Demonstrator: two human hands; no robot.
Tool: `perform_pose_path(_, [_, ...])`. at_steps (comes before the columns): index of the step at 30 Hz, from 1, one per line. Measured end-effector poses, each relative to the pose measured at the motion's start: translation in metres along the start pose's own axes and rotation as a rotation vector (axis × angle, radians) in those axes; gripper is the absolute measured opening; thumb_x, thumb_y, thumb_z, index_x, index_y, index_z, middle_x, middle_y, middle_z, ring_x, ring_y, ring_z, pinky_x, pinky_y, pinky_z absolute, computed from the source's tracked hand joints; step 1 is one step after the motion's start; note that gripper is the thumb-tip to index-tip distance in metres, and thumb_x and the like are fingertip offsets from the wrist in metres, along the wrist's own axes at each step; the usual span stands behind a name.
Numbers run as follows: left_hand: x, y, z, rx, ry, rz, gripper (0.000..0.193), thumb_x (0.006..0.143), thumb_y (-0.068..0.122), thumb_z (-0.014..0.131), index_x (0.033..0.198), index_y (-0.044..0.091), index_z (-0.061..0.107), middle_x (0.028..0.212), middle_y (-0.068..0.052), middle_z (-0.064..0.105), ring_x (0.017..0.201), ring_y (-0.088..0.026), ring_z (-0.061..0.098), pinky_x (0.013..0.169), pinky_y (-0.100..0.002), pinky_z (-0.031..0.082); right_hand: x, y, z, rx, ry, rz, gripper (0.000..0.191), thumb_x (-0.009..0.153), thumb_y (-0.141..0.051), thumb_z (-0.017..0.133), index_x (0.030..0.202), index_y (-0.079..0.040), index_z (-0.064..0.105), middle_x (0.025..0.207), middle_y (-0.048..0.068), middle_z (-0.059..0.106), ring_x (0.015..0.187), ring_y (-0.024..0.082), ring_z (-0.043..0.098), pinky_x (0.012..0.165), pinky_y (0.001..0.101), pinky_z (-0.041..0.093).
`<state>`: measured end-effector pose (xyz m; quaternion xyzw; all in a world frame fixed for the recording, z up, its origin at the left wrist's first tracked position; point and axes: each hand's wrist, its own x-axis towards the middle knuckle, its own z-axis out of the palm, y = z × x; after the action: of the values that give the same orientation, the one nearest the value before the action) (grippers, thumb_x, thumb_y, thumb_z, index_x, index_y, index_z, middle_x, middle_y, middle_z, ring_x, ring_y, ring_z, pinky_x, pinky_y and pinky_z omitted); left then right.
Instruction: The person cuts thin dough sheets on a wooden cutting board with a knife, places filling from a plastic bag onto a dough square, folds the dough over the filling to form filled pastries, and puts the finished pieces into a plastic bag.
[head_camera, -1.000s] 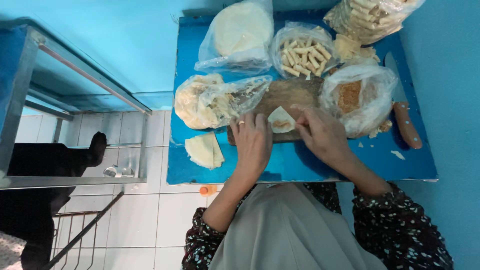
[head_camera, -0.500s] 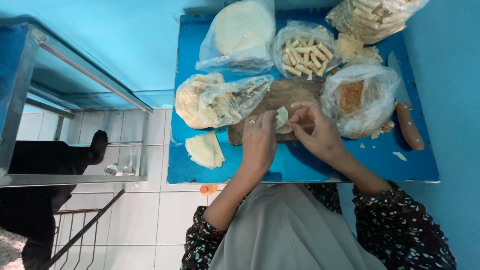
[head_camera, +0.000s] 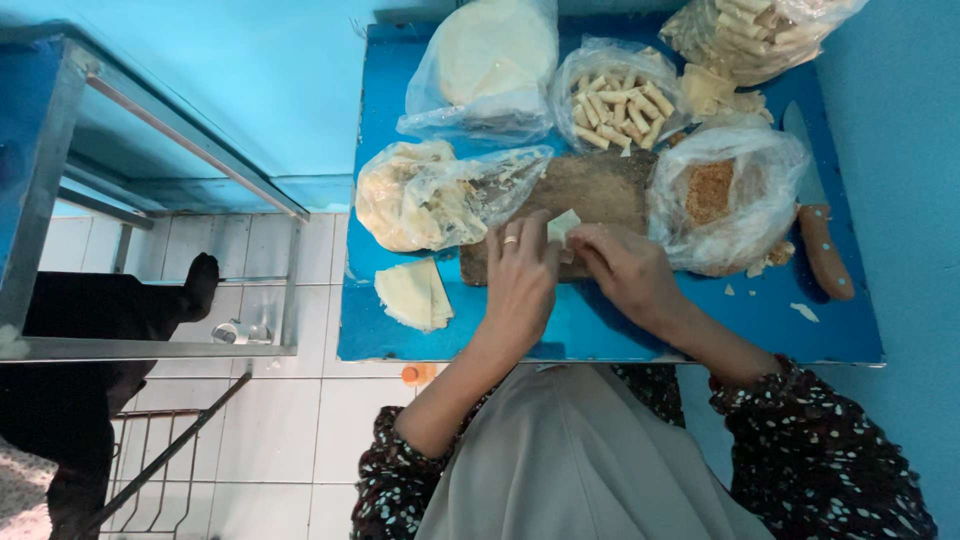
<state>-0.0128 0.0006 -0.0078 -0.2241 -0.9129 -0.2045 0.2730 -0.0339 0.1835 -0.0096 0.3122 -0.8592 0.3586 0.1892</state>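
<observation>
I see my left hand (head_camera: 520, 275) and right hand (head_camera: 620, 270) pinching a half-folded wrapper (head_camera: 562, 228) on the board (head_camera: 590, 190) (finished rolls (head_camera: 612, 108) bagged far; spare wrappers (head_camera: 412, 293) left).

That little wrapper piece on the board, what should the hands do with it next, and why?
Probably keep rolling it shut. Both the left hand and right hand pinch the pale wrapper over the wooden board, and it looks only partly folded. Finished rolls sit in a bag behind.
</observation>
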Motion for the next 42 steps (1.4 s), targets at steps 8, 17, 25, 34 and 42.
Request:
perform_pose_path(8, [0.009, -0.026, 0.008, 0.068, -0.183, 0.047, 0.016, 0.089, 0.01, 0.063, 0.102, 0.003, 0.069, 0.134, -0.017, 0.052, 0.135, -0.037, 0.047, 0.118, -0.068, 0.028, 0.004, -0.01, -0.017, -0.1, -0.017, -0.09, 0.041, 0.08, -0.023, 0.085, 0.112, -0.007, 0.065, 0.104, 0.01, 0.071, 0.094, 0.031, 0.07, 0.077, 0.0415, 0.056])
perform_pose_path(17, [0.017, -0.035, 0.011, 0.086, -0.187, 0.098, 0.017, 0.082, 0.016, 0.069, 0.094, 0.004, 0.069, 0.137, -0.021, 0.05, 0.139, -0.04, 0.041, 0.113, -0.072, 0.023, 0.017, 0.016, -0.008, -0.1, -0.101, 0.162, 0.024, 0.087, -0.023, 0.083, 0.105, -0.013, 0.071, 0.094, 0.004, 0.072, 0.09, 0.028, 0.068, 0.077, 0.0425, 0.054])
perform_pose_path(25, [0.025, -0.034, 0.015, -0.141, -0.088, -0.103, 0.021, 0.083, 0.017, 0.069, 0.1, 0.006, 0.071, 0.141, -0.024, 0.044, 0.133, -0.046, 0.036, 0.111, -0.071, 0.021, 0.021, 0.009, -0.008, -0.153, -0.031, -0.058, 0.02, 0.087, -0.013, 0.074, 0.107, -0.01, 0.069, 0.094, 0.008, 0.069, 0.095, 0.032, 0.062, 0.082, 0.0448, 0.05])
perform_pose_path(34, [0.024, -0.039, 0.005, -0.087, -0.109, 0.068, 0.01, 0.085, 0.016, 0.068, 0.087, 0.006, 0.069, 0.157, -0.021, 0.037, 0.143, -0.042, 0.035, 0.118, -0.074, 0.013, 0.015, 0.005, -0.007, -0.21, -0.02, -0.203, 0.018, 0.09, -0.012, 0.075, 0.105, -0.007, 0.066, 0.093, 0.01, 0.066, 0.09, 0.033, 0.062, 0.078, 0.0465, 0.049])
perform_pose_path(42, [0.013, -0.034, 0.013, -0.146, -0.167, 0.012, 0.009, 0.088, 0.009, 0.065, 0.097, 0.008, 0.069, 0.134, -0.027, 0.044, 0.136, -0.048, 0.036, 0.117, -0.072, 0.014, 0.021, 0.009, -0.01, 0.026, -0.113, 0.123, 0.02, 0.084, -0.014, 0.08, 0.102, -0.01, 0.071, 0.094, 0.007, 0.072, 0.088, 0.031, 0.064, 0.077, 0.043, 0.05])
